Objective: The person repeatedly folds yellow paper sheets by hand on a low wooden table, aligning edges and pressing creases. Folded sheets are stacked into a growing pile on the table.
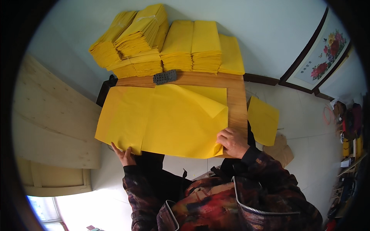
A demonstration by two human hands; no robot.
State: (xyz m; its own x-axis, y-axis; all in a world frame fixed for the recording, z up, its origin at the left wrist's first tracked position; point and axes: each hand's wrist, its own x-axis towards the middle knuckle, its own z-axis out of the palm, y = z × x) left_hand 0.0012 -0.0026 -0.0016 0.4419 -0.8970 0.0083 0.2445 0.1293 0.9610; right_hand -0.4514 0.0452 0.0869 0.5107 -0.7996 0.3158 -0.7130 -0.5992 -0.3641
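A large yellow paper sheet [181, 123] lies on a wooden table [237, 96], with its right part folded over toward the left. My right hand [232, 141] pinches the sheet's near right corner at the table edge. Under it a second yellow sheet [121, 117] sticks out to the left. My left hand [123, 154] holds the near edge of that left portion from below, fingers up against the paper.
Tall stacks of folded yellow paper [165, 42] fill the table's far side against the wall, with a small dark grey ridged block [165, 77] in front. More yellow sheets [263, 120] lie to the right, lower down. Wooden boards [54, 123] lean at left; a framed flower picture [322, 54] stands at right.
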